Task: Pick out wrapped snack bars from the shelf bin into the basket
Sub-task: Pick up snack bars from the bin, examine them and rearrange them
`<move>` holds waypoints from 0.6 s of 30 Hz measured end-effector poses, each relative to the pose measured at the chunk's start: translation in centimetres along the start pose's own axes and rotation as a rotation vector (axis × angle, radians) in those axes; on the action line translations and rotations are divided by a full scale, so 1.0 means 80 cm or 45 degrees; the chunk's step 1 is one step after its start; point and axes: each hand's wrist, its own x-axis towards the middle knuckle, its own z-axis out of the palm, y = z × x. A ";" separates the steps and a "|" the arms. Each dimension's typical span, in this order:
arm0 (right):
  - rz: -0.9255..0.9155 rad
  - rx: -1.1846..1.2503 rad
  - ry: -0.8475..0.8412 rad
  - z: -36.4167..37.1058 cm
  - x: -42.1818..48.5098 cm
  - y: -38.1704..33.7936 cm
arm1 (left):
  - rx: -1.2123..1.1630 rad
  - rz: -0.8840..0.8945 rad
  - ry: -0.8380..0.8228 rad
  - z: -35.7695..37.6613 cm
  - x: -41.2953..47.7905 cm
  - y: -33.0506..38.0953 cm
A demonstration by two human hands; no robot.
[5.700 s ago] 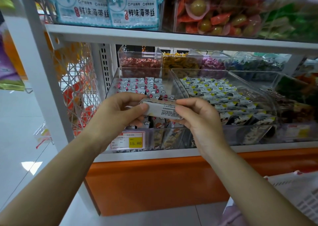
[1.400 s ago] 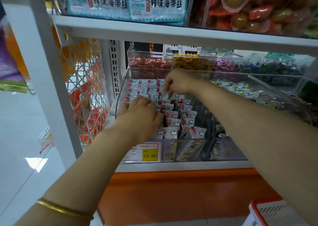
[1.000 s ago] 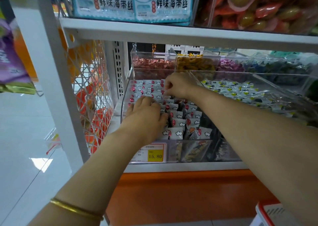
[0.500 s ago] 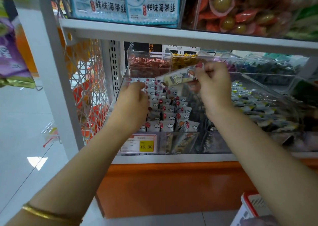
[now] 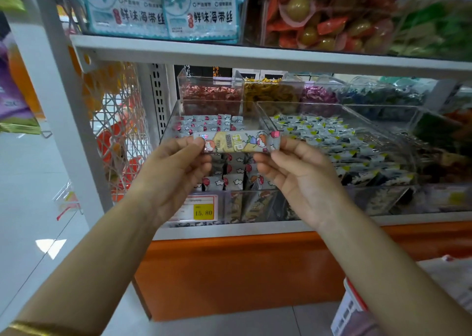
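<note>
A slim, rectangular wrapped snack bar (image 5: 241, 141) in glossy printed film, cartoon figures on a pale yellow panel with crimped ends, is stretched level between both hands in front of the clear acrylic shelf bin (image 5: 178, 121). The left hand (image 5: 176, 168) pinches the bar's left end between thumb and forefinger, its other fingers curled loosely under. The right hand (image 5: 298, 174) pinches the right end the same way, palm turned up and its lower fingers half open. Behind and below the bar, rows of matching small packets (image 5: 231, 179) stand on edge in the bin, white film with cloud and red-dot prints. A yellow price tag (image 5: 203, 211) reading 15.80 sits on the bin's front wall. The neighbouring clear bin (image 5: 383, 141) holds similar packets with dark and lime markings. The red-rimmed white plastic basket (image 5: 351, 307) shows at lower right, near the floor, well apart from the bar.

Half a second ago only the right hand held the bar, tilted and higher; now the left hand has joined it and the bar lies flat and lower.
</note>
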 end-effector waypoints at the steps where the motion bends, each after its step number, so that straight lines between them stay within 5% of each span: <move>1: -0.006 -0.003 0.003 0.000 0.000 0.001 | -0.063 -0.020 0.007 0.000 0.001 -0.001; 8: 0.005 0.136 0.097 0.000 0.002 0.008 | -0.423 -0.161 0.030 0.001 0.012 -0.003; 18: -0.013 0.211 0.208 -0.003 0.005 0.009 | -0.176 -0.079 0.000 0.007 0.004 -0.005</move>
